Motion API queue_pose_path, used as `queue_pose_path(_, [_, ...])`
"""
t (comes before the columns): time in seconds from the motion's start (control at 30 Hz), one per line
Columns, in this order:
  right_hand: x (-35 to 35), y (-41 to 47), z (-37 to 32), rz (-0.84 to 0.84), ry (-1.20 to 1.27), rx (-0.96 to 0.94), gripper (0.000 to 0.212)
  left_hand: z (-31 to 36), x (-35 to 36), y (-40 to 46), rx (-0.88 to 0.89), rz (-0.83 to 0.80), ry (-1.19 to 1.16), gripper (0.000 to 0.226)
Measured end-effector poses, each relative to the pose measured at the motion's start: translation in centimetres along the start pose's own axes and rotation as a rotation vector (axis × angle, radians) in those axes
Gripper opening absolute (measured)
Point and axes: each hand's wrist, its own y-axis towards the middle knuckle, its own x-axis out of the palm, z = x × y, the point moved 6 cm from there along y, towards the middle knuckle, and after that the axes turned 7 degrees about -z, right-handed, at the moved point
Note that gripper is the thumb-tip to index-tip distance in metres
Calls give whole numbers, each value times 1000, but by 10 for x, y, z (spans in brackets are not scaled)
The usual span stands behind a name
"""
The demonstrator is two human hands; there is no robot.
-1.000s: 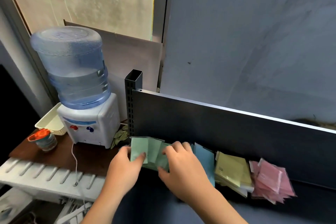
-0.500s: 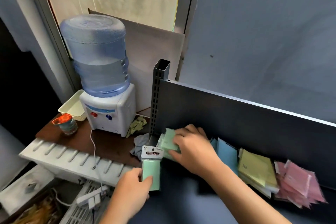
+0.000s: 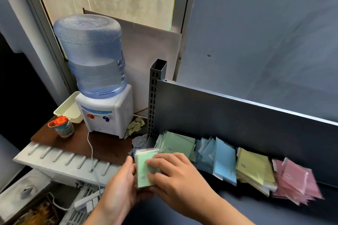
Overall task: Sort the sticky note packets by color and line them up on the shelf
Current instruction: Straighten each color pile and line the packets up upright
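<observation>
A small stack of green packets (image 3: 144, 170) sits between both hands at the front left of the dark shelf (image 3: 237, 212). My left hand (image 3: 118, 190) grips the stack from the left and below. My right hand (image 3: 175, 175) pinches its right edge, fingers over the top face. Behind them, packets lean against the shelf's back panel (image 3: 237, 115) in colour groups: green packets (image 3: 177, 144), blue packets (image 3: 221, 160), yellow packets (image 3: 254, 168), pink packets (image 3: 294, 181).
Left of the shelf's upright post (image 3: 155, 97), a water dispenser (image 3: 102, 86) stands on a brown table (image 3: 102, 146) with a small jar (image 3: 63, 128), a cream basket (image 3: 65, 109) and a white cable (image 3: 90, 151). A power strip (image 3: 89, 201) lies below.
The right hand left the leaning green pile and came forward to the packet stack in the left hand. The left hand brought the stack up onto the shelf's front. The camera swung left.
</observation>
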Motion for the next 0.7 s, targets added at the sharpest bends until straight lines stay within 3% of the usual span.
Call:
queue_pose_path(0.1, [-2,4,8,-127,172,72,23,0,-12,2,89,103,232,45])
queue_pose_path(0.2, [-12,14,52,-105,112,347,33,1,-21,3,102,216,497,25])
queue_pose_path(0.27, [-2,19,82,-368,-44,574,63,4,-21,1,80,227,605,22])
queue_pose_path(0.33, [12,17,96,-612,-106,677,77,7,-19,-1,80,241,654,21])
queue_pose_path(0.57, [22,19,102,-615,-57,630,76,11,-16,-5,101,298,657,26])
queue_pose_path(0.7, [25,18,97,-592,-54,584,87,10,-16,-8,113,311,628,24])
